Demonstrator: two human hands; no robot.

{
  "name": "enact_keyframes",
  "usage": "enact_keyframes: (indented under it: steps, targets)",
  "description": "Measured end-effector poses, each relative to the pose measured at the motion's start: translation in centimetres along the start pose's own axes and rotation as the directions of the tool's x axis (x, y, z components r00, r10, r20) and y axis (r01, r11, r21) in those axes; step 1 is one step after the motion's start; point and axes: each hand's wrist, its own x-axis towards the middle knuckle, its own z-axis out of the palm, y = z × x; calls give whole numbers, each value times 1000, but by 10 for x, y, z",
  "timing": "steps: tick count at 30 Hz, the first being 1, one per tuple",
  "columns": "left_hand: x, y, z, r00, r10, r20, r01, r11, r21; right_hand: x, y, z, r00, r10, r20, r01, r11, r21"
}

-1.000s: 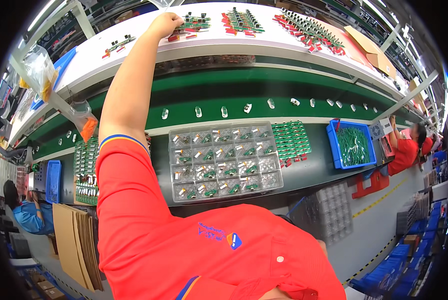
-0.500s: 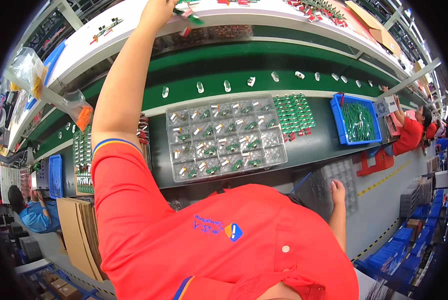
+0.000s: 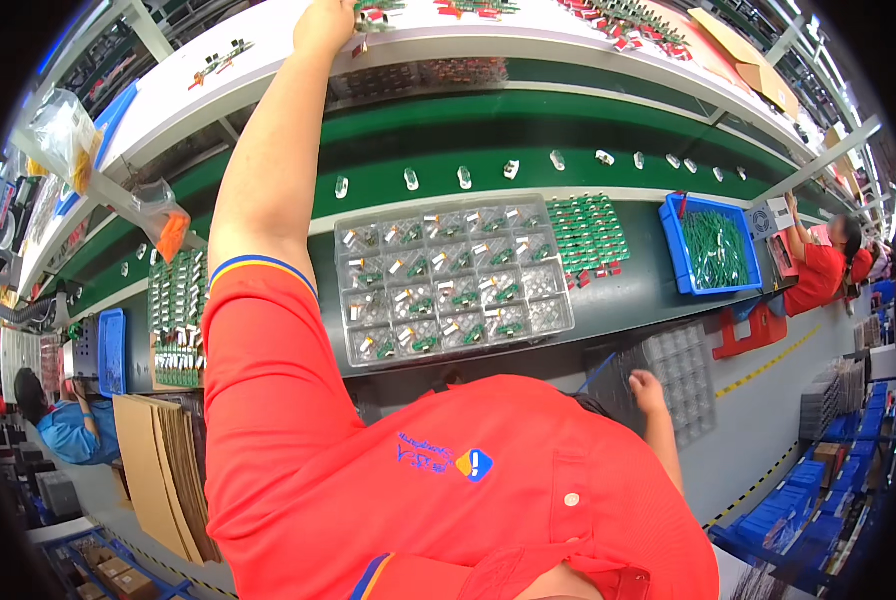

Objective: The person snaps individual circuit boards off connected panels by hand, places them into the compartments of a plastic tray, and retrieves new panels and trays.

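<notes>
The left hand [image 3: 326, 22] reaches far up to the 12 o'clock rim of the view, onto the white upper shelf [image 3: 268, 60], where its fingers close on a small green circuit board with red parts [image 3: 368, 12] at the shelf's front edge; how firmly it grips is hard to tell that close to the rim. More boards of the same kind [image 3: 618, 18] lie in a row along the shelf toward 1 o'clock.

The right hand [image 3: 648, 388] sits low at about 4 o'clock, well apart from the left one, its fingers curled over the near edge of an empty clear plastic compartment tray [image 3: 683, 375] that lies at the front of the dark tabletop [image 3: 628, 300].

Between the two hands, near the centre, a clear plastic tray filled with small green and white components [image 3: 453, 280] rests on the tabletop. Just beside it at 2 o'clock lies a cluster of green circuit boards [image 3: 588, 232], then a blue plastic bin of green parts [image 3: 713, 245]. At 9 o'clock a panel of green boards [image 3: 176, 300] lies beside a stack of brown cardboard sheets [image 3: 158, 470]. Small clear parts [image 3: 463, 177] ride the green conveyor belt [image 3: 528, 120] beyond the filled tray.
</notes>
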Motion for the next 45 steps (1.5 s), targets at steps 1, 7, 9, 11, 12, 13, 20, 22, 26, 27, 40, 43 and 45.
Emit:
enact_keyframes:
  steps: [1, 7, 9, 11, 12, 13, 20, 22, 26, 27, 40, 43, 45]
  targets:
    - [-1, -15, -12, 987, 145, 75, -114, 941, -318, -6, -2, 2, 995, 97, 36, -98, 995, 30]
    - [5, 12, 10, 996, 35, 78, -47, 984, 169, -39, 27, 6, 949, 313, 21, -310, 925, 218]
    - [6, 8, 13, 997, 32, 66, -44, 983, 176, -35, 11, 7, 949, 315, 5, -304, 911, 278]
    - [5, 14, 11, 997, 6, 71, -19, 982, 189, -31, -14, 5, 946, 325, -14, -302, 893, 333]
    - [6, 13, 8, 998, 5, 64, -17, 982, 189, -20, -40, 1, 963, 268, -18, -236, 876, 422]
    - [6, 11, 7, 998, 5, 63, -16, 984, 176, -8, -70, -3, 977, 212, -28, -169, 846, 505]
    - [3, 14, 5, 999, -18, 41, 15, 997, 78, 62, -412, -15, 893, -423, 152, 233, 725, 648]
    - [1, 17, 5, 999, -46, 25, 45, 998, 37, 74, -492, -4, 758, -593, 273, 361, 729, 581]
    - [-5, 20, -2, 999, -33, 23, 33, 999, 15, 106, -601, 28, 366, -924, 113, 898, 382, 217]
    - [-5, 23, -5, 999, -44, 31, 44, 999, 17, 112, -623, 33, 240, -971, 12, 971, 240, -22]
    - [-8, 23, -10, 948, -158, -274, 92, 967, -238, 161, -711, 70, 64, -974, -217, 821, 175, -543]
    - [-7, 19, -9, 913, -143, -382, 41, 964, -264, 173, -716, 67, 90, -974, -206, 905, 166, -391]
    - [-6, 17, -8, 890, -187, -415, 50, 947, -318, 176, -720, 63, 102, -957, -273, 965, 161, -205]
